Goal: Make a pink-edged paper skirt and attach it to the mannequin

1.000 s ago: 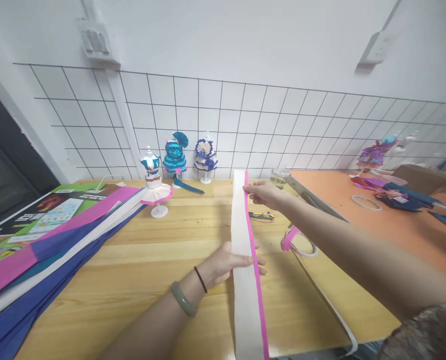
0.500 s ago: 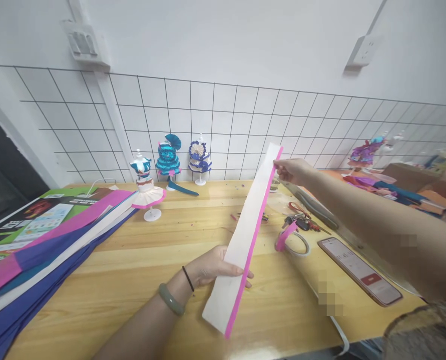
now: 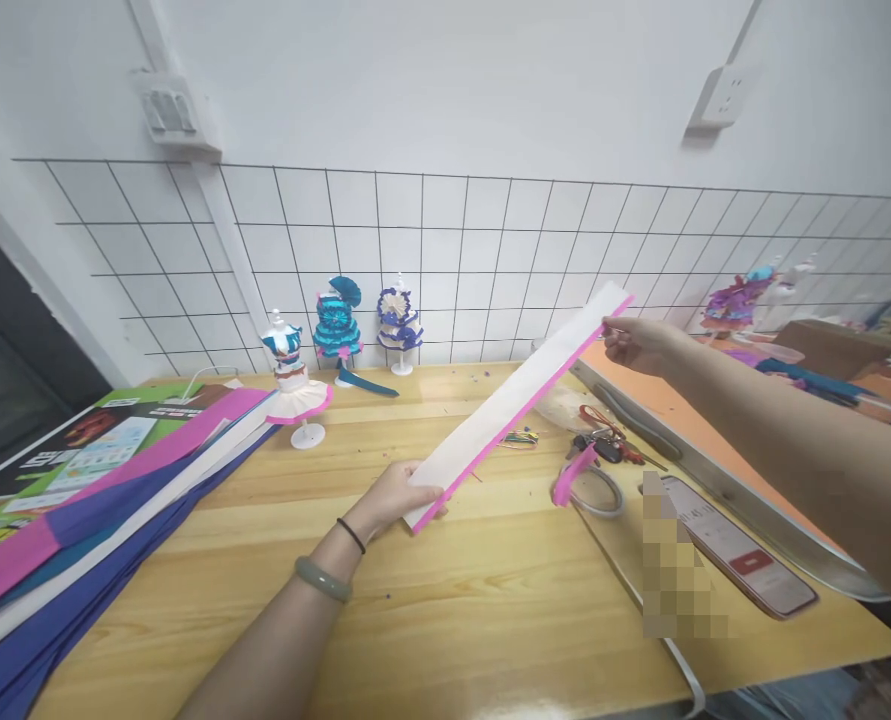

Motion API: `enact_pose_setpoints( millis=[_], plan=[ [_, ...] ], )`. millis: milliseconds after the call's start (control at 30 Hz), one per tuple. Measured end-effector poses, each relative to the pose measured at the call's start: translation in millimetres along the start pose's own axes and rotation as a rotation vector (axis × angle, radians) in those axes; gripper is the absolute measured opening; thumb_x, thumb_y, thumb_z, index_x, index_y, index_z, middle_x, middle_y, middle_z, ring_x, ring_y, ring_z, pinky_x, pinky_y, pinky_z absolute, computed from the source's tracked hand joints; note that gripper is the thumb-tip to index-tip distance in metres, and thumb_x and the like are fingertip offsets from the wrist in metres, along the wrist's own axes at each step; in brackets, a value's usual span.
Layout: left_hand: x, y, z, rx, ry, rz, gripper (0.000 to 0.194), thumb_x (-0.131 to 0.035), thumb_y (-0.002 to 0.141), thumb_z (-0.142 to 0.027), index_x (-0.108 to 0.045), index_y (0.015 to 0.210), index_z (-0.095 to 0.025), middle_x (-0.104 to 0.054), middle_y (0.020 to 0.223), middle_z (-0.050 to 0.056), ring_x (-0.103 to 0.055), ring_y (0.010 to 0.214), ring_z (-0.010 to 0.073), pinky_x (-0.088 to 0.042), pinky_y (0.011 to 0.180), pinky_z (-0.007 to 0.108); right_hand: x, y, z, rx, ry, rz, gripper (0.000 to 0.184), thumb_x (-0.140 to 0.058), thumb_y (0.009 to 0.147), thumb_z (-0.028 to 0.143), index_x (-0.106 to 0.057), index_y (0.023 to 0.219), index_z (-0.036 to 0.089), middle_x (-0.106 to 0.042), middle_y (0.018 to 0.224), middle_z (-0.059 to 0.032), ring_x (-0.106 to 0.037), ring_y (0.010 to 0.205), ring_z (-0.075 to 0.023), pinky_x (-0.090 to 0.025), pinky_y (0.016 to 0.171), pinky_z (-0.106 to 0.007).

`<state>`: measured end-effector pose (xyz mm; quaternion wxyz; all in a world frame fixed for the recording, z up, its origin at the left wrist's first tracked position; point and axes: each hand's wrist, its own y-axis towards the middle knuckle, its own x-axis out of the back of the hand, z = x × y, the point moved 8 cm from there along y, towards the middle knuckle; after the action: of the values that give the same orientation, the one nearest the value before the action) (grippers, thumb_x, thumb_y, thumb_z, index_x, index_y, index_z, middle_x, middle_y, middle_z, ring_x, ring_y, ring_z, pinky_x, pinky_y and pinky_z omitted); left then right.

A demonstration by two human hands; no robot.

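A long white crepe paper strip with a pink border along its lower edge stretches diagonally between my hands above the table. My left hand grips its near lower end, thumb on top and fingers beneath. At the far upper end, my right hand pinches the pink edge. Behind the strip stands a small dress form in a white skirt with pink trim. A teal-dressed form and a white and purple one stand near the wall.
Long crepe paper sheets in pink, blue and white lie at the left. To the right are a tape roll with a pink scrap, keys and a phone. A wire grid lines the wall.
The strip has swung to a flatter slant. My left hand has moved up and left to its near end, while my right hand has moved right with the far end.
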<state>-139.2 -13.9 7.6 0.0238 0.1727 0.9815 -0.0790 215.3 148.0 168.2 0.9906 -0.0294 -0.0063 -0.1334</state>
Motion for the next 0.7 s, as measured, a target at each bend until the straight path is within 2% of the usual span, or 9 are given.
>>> enact_pose_setpoints(
  millis=[100,233,333,400,500,600,700],
  plan=[
    [19.4,4,-1,-0.021,-0.002,-0.114,0.036,-0.075,0.06,-0.029,-0.06,0.086,-0.008,-0.067,0.063,0.008,-0.063,0.053,0.0169,-0.042,0.041,0.02,4,-7,-21,-0.1,0.025,0.041,0.028,-0.051,0.088,0.03,-0.053,0.113,0.017,-0.055,0.115,-0.0079,-0.057,0.095,-0.0182,-0.049,0.08,-0.038],
    [44.2,4,-6,-0.06,-0.055,-0.237,0.038,-0.073,0.064,-0.028,-0.06,0.095,-0.01,-0.067,0.067,0.008,-0.063,0.053,0.0136,-0.043,0.042,0.017,8,-12,-47,-0.182,0.062,0.076,0.025,-0.05,0.088,0.03,-0.055,0.11,0.018,-0.056,0.112,-0.0076,-0.058,0.092,-0.0163,-0.05,0.077,-0.034],
    [60.6,2,-8,-0.055,-0.114,-0.288,0.039,-0.072,0.066,-0.028,-0.059,0.099,-0.012,-0.068,0.078,0.009,-0.064,0.056,0.0127,-0.044,0.042,0.015,6,-13,-60,-0.216,0.093,0.102,0.017,-0.049,0.089,0.028,-0.058,0.097,0.016,-0.06,0.094,-0.0058,-0.058,0.073,-0.0105,-0.049,0.064,-0.024],
    [68.4,2,-8,-0.041,-0.156,-0.302,0.04,-0.073,0.064,-0.026,-0.059,0.099,-0.013,-0.068,0.084,0.009,-0.065,0.058,0.0126,-0.044,0.041,0.014,-2,-18,-70,-0.236,0.109,0.143,0.019,-0.045,0.091,0.028,-0.058,0.084,0.015,-0.06,0.076,-0.004,-0.053,0.057,-0.0081,-0.045,0.052,-0.02],
    [74.2,2,-4,-0.016,-0.216,-0.319,0.039,-0.073,0.064,-0.022,-0.06,0.099,-0.012,-0.068,0.085,0.01,-0.065,0.058,0.0128,-0.044,0.04,0.014,-34,-41,-97,-0.303,0.118,0.286,0.028,-0.042,0.091,0.033,-0.058,0.075,0.017,-0.059,0.065,-0.0055,-0.051,0.049,-0.0102,-0.041,0.045,-0.021],
    [74.5,2,2,0.013,-0.274,-0.334,0.037,-0.073,0.064,-0.019,-0.059,0.098,-0.01,-0.068,0.082,0.01,-0.066,0.058,0.0142,-0.045,0.04,0.014,-83,-78,-136,-0.411,0.111,0.476,0.025,-0.05,0.086,0.037,-0.062,0.081,0.016,-0.064,0.073,-0.0095,-0.052,0.048,-0.0116,-0.039,0.039,-0.02],
    [73.8,1,4,0.029,-0.336,-0.343,0.034,-0.072,0.065,-0.016,-0.06,0.095,-0.008,-0.068,0.078,0.011,-0.065,0.057,0.0141,-0.046,0.04,0.014,-128,-108,-165,-0.438,0.164,0.586,0.012,-0.058,0.082,0.028,-0.062,0.083,0.017,-0.067,0.085,-0.0094,-0.053,0.049,-0.0091,-0.042,0.039,-0.017]
  ],
)
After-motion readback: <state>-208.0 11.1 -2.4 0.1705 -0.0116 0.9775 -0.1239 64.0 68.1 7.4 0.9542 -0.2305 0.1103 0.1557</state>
